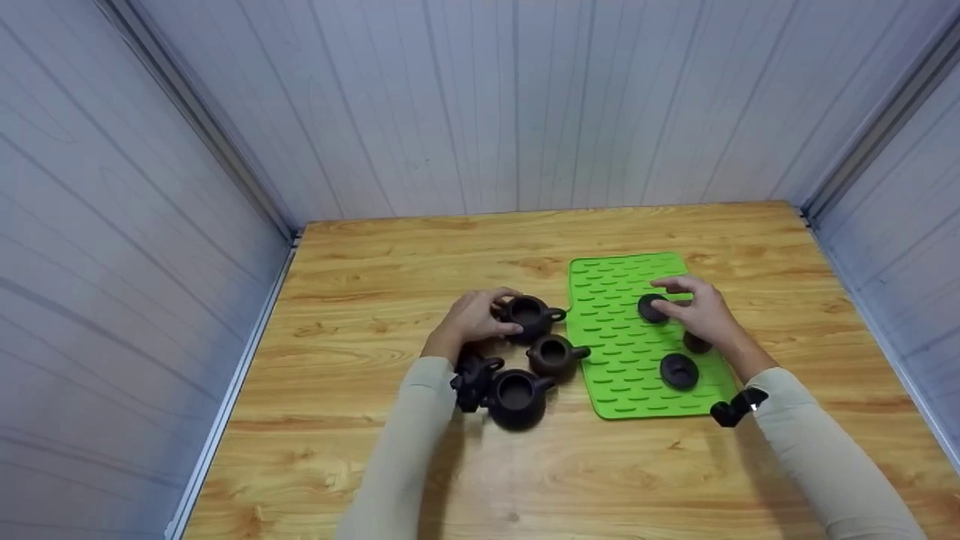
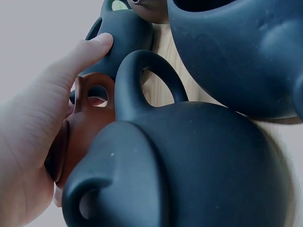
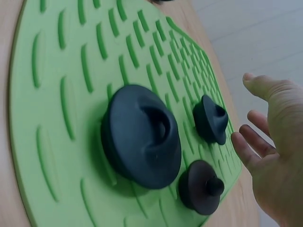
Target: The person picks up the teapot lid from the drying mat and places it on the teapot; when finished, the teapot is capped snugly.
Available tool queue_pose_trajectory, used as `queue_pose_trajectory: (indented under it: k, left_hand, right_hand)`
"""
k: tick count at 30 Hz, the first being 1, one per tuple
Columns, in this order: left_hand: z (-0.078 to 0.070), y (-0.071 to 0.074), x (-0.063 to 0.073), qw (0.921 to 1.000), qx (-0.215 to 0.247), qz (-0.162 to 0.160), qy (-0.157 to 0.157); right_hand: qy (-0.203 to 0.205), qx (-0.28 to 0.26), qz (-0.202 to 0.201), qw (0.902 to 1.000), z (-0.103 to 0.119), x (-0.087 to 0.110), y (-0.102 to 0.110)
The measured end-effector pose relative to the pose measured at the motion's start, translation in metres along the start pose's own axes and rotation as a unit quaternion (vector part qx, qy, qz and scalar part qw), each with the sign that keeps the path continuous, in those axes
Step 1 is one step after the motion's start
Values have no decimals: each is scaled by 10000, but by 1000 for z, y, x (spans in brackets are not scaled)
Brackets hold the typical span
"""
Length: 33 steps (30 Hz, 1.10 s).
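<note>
My left hand (image 1: 474, 313) holds a lidless black teapot (image 1: 527, 321) at its left side, thumb on the near wall and fingers round the far side. In the left wrist view the thumb presses that teapot's body; the other fingers are mostly hidden. Beside the palm stands a reddish-brown lidded teapot (image 2: 92, 130), with a black lidded teapot (image 2: 222, 156) close to the camera. Above the green mat (image 1: 619, 375), my right hand (image 1: 705, 311) is spread around a small black lid (image 3: 209, 120), thumb and fingers apart from it.
A brown lidless teapot (image 1: 553, 358) and a bigger black lidless one (image 1: 516, 405) stand close together left of the mat. Also on the mat are a large black lid (image 1: 679, 372) and a brown knobbed lid (image 3: 201, 187). White panel walls (image 1: 480, 112) border the wooden table (image 1: 360, 285).
</note>
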<state>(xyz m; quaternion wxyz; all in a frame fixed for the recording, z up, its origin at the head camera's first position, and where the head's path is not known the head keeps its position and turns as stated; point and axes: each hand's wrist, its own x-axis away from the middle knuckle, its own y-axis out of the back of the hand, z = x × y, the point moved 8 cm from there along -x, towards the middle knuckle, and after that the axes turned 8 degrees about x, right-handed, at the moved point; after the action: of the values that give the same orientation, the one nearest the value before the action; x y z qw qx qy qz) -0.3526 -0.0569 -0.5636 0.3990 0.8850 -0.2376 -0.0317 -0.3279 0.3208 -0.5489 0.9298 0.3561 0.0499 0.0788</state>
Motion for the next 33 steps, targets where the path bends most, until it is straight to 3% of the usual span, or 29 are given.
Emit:
queue_pose_trajectory:
  k: [10,33]
  left_hand:
    - [2,-2,-2,10000,36,-22,71]
    - [3,-3,-4,9997,243,-21,86]
  right_hand:
    - [-521,307,288,9978,-24,-2,0]
    - [-628,507,123,9967,-33,-8,-9]
